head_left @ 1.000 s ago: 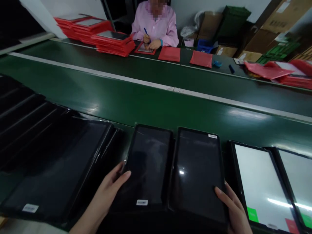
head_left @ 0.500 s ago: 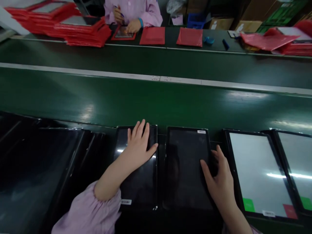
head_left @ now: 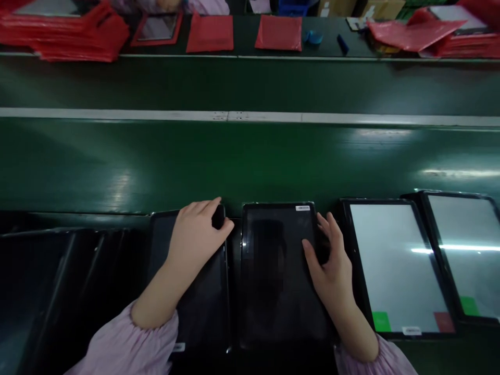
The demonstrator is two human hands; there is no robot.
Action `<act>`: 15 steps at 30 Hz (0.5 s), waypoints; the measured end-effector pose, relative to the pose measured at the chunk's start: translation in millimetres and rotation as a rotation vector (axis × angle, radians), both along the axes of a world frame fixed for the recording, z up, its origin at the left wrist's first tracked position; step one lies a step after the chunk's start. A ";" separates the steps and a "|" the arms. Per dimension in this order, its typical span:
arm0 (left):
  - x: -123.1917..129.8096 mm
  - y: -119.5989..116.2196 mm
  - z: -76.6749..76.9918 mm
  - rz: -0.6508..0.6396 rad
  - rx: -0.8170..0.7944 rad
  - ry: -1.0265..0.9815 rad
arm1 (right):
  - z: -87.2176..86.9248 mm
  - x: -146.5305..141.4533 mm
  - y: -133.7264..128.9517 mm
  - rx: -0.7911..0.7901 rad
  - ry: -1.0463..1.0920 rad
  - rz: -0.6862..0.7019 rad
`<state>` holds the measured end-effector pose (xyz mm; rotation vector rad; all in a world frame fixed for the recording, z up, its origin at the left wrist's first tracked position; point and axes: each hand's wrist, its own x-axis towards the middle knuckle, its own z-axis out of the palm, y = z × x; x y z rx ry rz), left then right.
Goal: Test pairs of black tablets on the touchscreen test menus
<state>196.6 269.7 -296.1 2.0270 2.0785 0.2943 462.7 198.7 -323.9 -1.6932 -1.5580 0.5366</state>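
Observation:
Two dark-screened tablets lie side by side in front of me. My left hand [head_left: 198,227] reaches over the left tablet [head_left: 203,302], fingers bent at its upper right corner and thumb by the right edge; the fingertips are partly hidden. The right tablet [head_left: 279,291] has a small white label at its top right. My right hand [head_left: 332,271] holds this one by its right edge, thumb on the front and the other fingers along the side, partly out of sight. Just right of that hand lies a tablet with a lit white screen [head_left: 394,260], with green and red squares at its bottom.
Another white-screened tablet [head_left: 464,250] lies at far right, and stacked dark tablets [head_left: 31,291] are on the left. Beyond the green belt [head_left: 250,156] are red pouches [head_left: 211,34], a red stack [head_left: 78,36] and a blue pen [head_left: 342,45]. A co-worker's sleeve [head_left: 209,6] shows at the top.
My left hand, spread flat on the left tablet before, has bent its fingers and moved to the upper right corner. My right hand keeps its place at the right tablet. The view has shifted.

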 end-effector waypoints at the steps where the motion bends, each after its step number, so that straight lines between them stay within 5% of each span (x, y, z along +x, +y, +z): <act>1: 0.4 -0.1 0.7 -0.002 -0.001 -0.005 | -0.4 0.3 0.3 -0.014 0.026 -0.005; 12: 2.4 -6.1 2.3 -0.035 -0.013 -0.158 | -1.3 0.3 3.1 -0.058 0.165 -0.060; 15: -7.0 -9.4 16.5 0.131 -0.039 -0.432 | 0.2 1.5 3.0 -0.078 0.219 -0.020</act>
